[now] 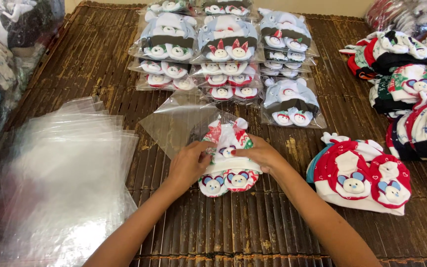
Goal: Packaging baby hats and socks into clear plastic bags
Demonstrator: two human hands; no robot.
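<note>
My left hand (189, 163) and my right hand (263, 154) grip the two sides of a folded baby set (227, 160): a white, red and green patterned cap with two small booties bearing animal faces at its near end. The set lies on a dark woven mat (253, 222). Its far end sits at the mouth of a clear plastic bag (176, 121), which stretches away to the upper left.
A pile of clear empty bags (60, 178) lies at the left. Several bagged sets (226, 54) are stacked at the far middle. A red and white unbagged set (359, 178) sits right of my hands, with more stacks (411, 89) at far right.
</note>
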